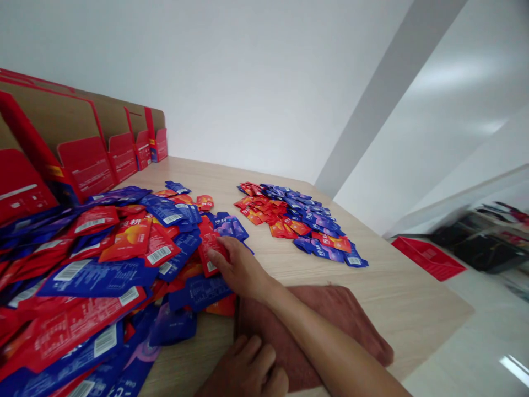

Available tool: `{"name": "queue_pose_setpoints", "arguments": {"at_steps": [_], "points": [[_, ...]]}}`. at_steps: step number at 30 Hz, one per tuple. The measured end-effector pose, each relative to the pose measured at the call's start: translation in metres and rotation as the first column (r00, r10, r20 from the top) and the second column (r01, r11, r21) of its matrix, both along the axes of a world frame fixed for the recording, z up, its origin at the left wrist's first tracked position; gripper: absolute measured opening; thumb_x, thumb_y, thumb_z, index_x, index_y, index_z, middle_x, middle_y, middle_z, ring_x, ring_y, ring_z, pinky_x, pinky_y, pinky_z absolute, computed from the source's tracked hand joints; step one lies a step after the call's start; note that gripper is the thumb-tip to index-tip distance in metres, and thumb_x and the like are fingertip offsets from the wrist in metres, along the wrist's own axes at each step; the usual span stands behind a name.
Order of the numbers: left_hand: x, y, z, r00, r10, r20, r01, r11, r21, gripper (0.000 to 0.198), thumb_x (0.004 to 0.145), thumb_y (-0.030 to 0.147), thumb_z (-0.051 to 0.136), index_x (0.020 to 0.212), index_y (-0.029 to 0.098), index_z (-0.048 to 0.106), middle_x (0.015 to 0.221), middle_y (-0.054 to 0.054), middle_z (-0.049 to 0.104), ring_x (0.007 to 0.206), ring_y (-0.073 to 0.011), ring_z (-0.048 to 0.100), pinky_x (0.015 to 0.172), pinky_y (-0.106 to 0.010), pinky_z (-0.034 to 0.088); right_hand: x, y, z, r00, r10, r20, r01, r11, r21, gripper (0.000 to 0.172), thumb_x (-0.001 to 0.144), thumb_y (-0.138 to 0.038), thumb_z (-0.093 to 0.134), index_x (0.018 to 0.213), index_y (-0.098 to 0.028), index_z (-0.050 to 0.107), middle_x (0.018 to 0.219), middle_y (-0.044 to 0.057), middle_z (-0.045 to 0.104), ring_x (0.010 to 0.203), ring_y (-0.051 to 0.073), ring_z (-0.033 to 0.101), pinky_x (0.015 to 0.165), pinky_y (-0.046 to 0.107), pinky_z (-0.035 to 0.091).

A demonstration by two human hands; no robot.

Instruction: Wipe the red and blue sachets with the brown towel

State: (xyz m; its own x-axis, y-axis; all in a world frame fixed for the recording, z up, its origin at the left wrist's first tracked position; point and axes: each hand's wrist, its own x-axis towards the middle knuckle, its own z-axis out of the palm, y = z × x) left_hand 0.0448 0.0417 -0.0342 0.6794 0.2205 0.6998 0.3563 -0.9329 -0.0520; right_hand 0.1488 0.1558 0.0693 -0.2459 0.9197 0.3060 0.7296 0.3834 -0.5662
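My right hand (242, 270) reaches across to the near pile, thumb and fingers closed on a red sachet (209, 248) at the pile's right edge. Beside that sachet lies a blue-purple sachet (231, 226). At the bottom of the view my left hand (252, 372) is curled, knuckles up, over the near-left edge of a brown cloth (330, 309); the inside of its grip is hidden. Red and blue sachets (103, 275) are heaped loosely on the left. My right forearm crosses above the cloth.
Several open red cartons (88, 171) stand in a row along the wall at left. Farther back on the wooden table (384, 286), red and blue sachets (297, 215) lie in overlapping rows. Past the right table edge is a red box (430, 256), with dark items (479, 242) beyond.
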Motion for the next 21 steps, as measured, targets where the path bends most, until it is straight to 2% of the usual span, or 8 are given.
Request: {"name": "queue_pose_setpoints", "arguments": {"at_steps": [2, 4, 6, 9, 12, 17, 21], "points": [[0.003, 0.0, 0.002, 0.998, -0.004, 0.061, 0.004, 1.0, 0.001, 0.029, 0.097, 0.01, 0.067, 0.08, 0.023, 0.048, 0.072, 0.001, 0.048, 0.068, -0.0193, 0.047, 0.06, -0.037, 0.033, 0.014, -0.004, 0.0, 0.994, -0.031, 0.109, 0.028, 0.999, 0.029, 0.041, 0.112, -0.041, 0.06, 0.143, -0.014, 0.066, 0.148, 0.018, 0.07, 0.138, 0.03, 0.065, 0.118, 0.044, 0.051], [0.006, 0.001, 0.004, 0.994, -0.013, 0.109, 0.014, 1.0, -0.008, 0.028, 0.096, 0.007, 0.065, 0.081, 0.023, 0.048, 0.072, 0.002, 0.048, 0.066, -0.019, 0.047, 0.058, -0.037, 0.032, 0.039, -0.003, 0.005, 0.947, -0.121, 0.297, 0.116, 0.993, 0.035, 0.053, 0.111, -0.043, 0.063, 0.156, -0.015, 0.058, 0.16, 0.018, 0.062, 0.149, 0.027, 0.058, 0.124, 0.04, 0.046], [0.007, 0.002, 0.005, 0.993, -0.023, 0.119, 0.024, 1.0, -0.002, 0.027, 0.094, 0.004, 0.063, 0.083, 0.024, 0.047, 0.071, 0.002, 0.048, 0.065, -0.0192, 0.046, 0.058, -0.036, 0.032, 0.071, 0.006, 0.012, 0.865, -0.208, 0.456, 0.218, 0.976, 0.032, 0.053, 0.111, -0.039, 0.063, 0.158, -0.014, 0.057, 0.159, 0.018, 0.062, 0.148, 0.026, 0.058, 0.125, 0.037, 0.045], [0.007, 0.003, 0.003, 0.999, -0.022, 0.05, 0.022, 1.0, 0.005, 0.028, 0.094, 0.006, 0.064, 0.085, 0.024, 0.046, 0.072, 0.002, 0.05, 0.065, -0.0192, 0.046, 0.059, -0.036, 0.034, 0.119, 0.027, 0.016, 0.775, -0.323, 0.543, 0.361, 0.932, 0.04, 0.051, 0.106, -0.017, 0.061, 0.155, -0.006, 0.058, 0.158, 0.027, 0.06, 0.15, 0.033, 0.056, 0.126, 0.044, 0.042], [0.005, 0.004, 0.001, 0.999, -0.036, -0.008, 0.036, 0.999, -0.019, 0.025, 0.097, 0.009, 0.065, 0.088, 0.024, 0.048, 0.074, 0.002, 0.051, 0.066, -0.0192, 0.047, 0.06, -0.036, 0.035, 0.152, 0.043, 0.008, 0.713, -0.322, 0.623, 0.403, 0.915, 0.012, 0.058, 0.1, -0.005, 0.055, 0.158, -0.004, 0.056, 0.166, 0.03, 0.051, 0.155, 0.036, 0.051, 0.128, 0.046, 0.039], [0.002, 0.005, -0.002, 0.998, -0.057, -0.013, 0.056, 0.997, -0.047, 0.022, 0.1, 0.008, 0.063, 0.09, 0.024, 0.05, 0.078, 0.002, 0.052, 0.069, -0.019, 0.048, 0.063, -0.035, 0.035, 0.162, 0.048, -0.008, 0.674, -0.23, 0.701, 0.382, 0.922, -0.064, 0.055, 0.107, -0.007, 0.042, 0.159, -0.015, 0.059, 0.159, 0.023, 0.061, 0.135, 0.031, 0.068, 0.112, 0.039, 0.051], [0.003, 0.006, 0.001, 0.996, -0.07, 0.051, 0.073, 0.995, -0.063, 0.025, 0.097, 0.003, 0.06, 0.086, 0.023, 0.05, 0.076, 0.002, 0.05, 0.069, -0.0189, 0.044, 0.061, -0.036, 0.033, 0.157, 0.047, -0.008, 0.657, -0.227, 0.719, 0.385, 0.921, -0.06, 0.054, 0.109, -0.011, 0.038, 0.159, -0.013, 0.057, 0.152, 0.025, 0.066, 0.131, 0.032, 0.07, 0.108, 0.041, 0.052]]}}
